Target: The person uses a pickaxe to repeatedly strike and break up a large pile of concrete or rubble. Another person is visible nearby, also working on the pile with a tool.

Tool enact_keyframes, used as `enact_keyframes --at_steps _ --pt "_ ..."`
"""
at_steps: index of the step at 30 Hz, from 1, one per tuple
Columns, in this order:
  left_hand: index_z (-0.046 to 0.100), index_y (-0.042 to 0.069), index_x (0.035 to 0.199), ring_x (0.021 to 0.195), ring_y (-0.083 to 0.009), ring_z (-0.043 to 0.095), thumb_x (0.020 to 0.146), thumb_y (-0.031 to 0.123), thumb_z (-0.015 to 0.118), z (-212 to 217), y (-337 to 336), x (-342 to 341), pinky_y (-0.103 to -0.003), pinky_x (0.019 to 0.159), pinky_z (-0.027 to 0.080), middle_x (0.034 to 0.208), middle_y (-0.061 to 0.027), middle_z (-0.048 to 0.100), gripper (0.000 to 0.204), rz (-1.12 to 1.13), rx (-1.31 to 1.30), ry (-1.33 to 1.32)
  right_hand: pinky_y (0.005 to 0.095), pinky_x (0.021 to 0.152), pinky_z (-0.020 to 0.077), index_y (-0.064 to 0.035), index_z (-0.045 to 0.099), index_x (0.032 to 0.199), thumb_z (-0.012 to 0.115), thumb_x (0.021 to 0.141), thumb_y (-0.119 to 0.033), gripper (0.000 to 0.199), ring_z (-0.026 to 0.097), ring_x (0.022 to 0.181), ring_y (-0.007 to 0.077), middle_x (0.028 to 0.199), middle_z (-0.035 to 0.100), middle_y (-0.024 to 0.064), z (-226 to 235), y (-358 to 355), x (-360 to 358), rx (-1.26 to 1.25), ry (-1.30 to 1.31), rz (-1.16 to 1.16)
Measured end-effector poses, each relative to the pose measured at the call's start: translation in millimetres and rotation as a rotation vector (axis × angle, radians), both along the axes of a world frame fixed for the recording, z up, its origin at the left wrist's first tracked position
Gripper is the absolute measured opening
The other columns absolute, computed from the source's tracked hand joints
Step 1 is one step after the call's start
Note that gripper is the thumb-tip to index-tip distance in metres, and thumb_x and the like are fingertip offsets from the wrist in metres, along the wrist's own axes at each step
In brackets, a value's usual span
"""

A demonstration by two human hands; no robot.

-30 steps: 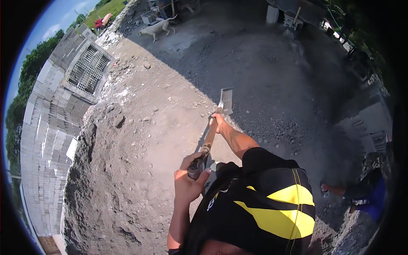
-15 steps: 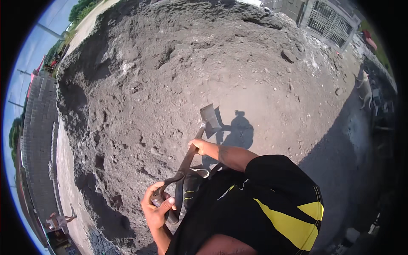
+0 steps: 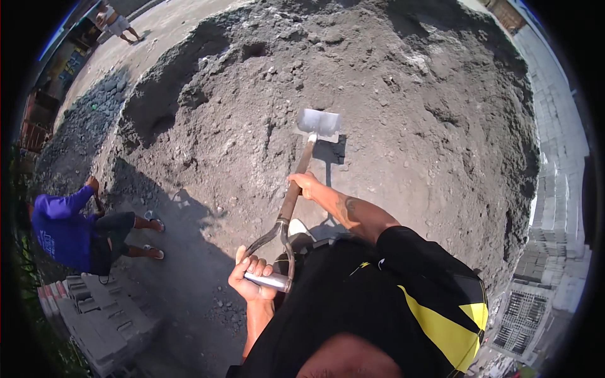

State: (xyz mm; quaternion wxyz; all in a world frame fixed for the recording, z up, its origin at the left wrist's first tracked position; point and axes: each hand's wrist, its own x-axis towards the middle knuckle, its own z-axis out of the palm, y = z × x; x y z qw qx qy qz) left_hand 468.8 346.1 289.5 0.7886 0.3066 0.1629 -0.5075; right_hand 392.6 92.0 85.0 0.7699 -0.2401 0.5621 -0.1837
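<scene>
I hold a shovel with a long brown shaft point(image 3: 293, 198) and a forked D-shaped handle. My left hand point(image 3: 254, 281) is closed round the pale crossbar of the handle, low in the view. Farther up, my right hand point(image 3: 305, 184) is wrapped round the middle of the shaft. The wide metal blade point(image 3: 320, 122) points away from me over the grey sand heap point(image 3: 372, 88), its shadow falling just below it. No load shows on the blade.
At the left a co-worker in a blue shirt point(image 3: 62, 227) stands bent, near stacked grey blocks point(image 3: 104, 315). Dark stones point(image 3: 94, 113) lie behind. Another person point(image 3: 115, 22) is far off at upper left. A long block stack point(image 3: 558, 157) runs along the right.
My view has swung left: the block stack moved from the left side to the right, and the blue-shirted co-worker came into sight. Both hands have kept hold of the shovel.
</scene>
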Motion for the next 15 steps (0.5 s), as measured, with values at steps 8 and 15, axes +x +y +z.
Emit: enact_keyframes --at_steps 8,15 --pt "0.051 0.005 0.091 0.045 -0.0109 0.041 0.073 0.002 0.045 -138 -273 15 -0.027 0.045 0.038 0.058 0.0003 0.044 0.019 0.051 -0.077 -0.224 0.0422 0.072 0.0458 -0.0013 0.049 0.107 0.045 0.084 -0.034 0.04 0.057 0.08 0.0355 0.098 0.055 0.019 64 -79 16 -0.805 0.395 0.588" --pt "0.051 0.0 0.095 0.058 -0.0178 0.051 0.071 0.001 0.043 -95 -354 -32 -0.028 0.053 0.045 0.076 -0.0091 0.053 0.025 -0.029 0.081 -0.179 0.0431 0.074 0.0445 -0.0029 0.055 0.105 0.037 0.088 -0.032 0.038 0.056 0.086 0.0392 0.088 0.059 0.0235 156 -117 -38 -1.302 0.539 0.69"
